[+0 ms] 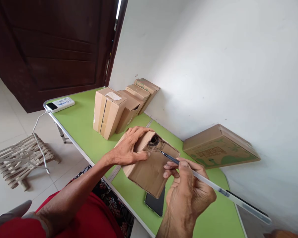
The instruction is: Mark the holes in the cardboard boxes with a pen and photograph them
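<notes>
Pinching pen (208,181), bracing box (151,170).
Gripping in closed right fingers (186,164), apparently for control; clasping edge under spread left fingers (139,131), presumably to steady box between both. Noting other boxes (111,114) on table (84,134) beyond left fingers.

Your view is fairly bright, with soft light strongest on the wall (208,62), which greys toward the upper right corner. The door (67,43) sits dim, its panels barely picked out, beside a thin gap (118,9) burnt out to white. Soft-edged shadow smudges the wall next to the far boxes (148,85). In your box (151,168), the hole (154,140) reads nearly black. Your left hand (130,147), right hand (187,188) and pen (208,180) look reasonably sharp. The wide lens stretches things near the edges, including your red sleeve (16,228); a brown patch (280,234) at bottom right is too unclear to name.
</notes>
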Tool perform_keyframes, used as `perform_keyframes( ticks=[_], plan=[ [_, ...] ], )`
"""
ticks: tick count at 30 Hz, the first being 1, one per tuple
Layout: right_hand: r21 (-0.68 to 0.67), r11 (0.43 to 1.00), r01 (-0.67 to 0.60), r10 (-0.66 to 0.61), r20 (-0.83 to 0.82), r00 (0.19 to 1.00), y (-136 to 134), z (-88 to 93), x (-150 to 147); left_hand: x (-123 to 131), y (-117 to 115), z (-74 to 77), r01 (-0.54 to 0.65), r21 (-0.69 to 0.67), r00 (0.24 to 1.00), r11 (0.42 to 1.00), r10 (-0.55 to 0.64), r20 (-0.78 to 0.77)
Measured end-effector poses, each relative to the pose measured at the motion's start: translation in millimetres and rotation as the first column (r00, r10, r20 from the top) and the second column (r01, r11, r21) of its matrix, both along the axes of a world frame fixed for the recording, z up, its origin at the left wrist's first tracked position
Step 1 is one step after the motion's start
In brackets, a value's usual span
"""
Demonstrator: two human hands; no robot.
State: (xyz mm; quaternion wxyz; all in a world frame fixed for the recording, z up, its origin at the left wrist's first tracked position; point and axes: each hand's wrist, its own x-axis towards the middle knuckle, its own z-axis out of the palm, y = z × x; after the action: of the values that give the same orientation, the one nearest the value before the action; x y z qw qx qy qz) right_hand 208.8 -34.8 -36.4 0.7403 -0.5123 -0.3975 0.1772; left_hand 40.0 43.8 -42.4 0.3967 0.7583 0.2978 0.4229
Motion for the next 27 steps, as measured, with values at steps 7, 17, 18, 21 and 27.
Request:
perform_keyframes(
  ticks=[7, 17, 18, 21, 27],
  plan=[
    [0.037, 0.999, 0.017, -0.018, 0.019, 1.0, 13, 8.9, -6, 0, -2, 0.3, 0.012, 0.007, 1.0, 1.0, -0.012, 0.001],
    [-0.311, 0.897, 0.313, -0.221, 0.297, 0.929, -7, -12.1, 98, -16, 7, -9.1, -0.009, -0.076, 0.998, 0.997, 0.014, 0.06],
    [-0.509, 0.781, 0.363, -0.12, 0.447, 0.886, -12, -24.2, 115, -17, 8, -9.7, -0.011, -0.078, 0.998, 0.997, 0.016, 0.069],
    [-0.736, 0.496, 0.461, 0.208, 0.616, 0.76, -22, -60.9, 147, -17, 8, -10.2, -0.009, -0.068, 0.997, 0.998, 0.014, 0.078],
    [-0.79, 0.328, 0.517, 0.373, 0.612, 0.698, -30, -107.5, 147, -15, 4, -7.0, 0.0, -0.056, 0.998, 0.998, 0.004, 0.058]
  ],
)
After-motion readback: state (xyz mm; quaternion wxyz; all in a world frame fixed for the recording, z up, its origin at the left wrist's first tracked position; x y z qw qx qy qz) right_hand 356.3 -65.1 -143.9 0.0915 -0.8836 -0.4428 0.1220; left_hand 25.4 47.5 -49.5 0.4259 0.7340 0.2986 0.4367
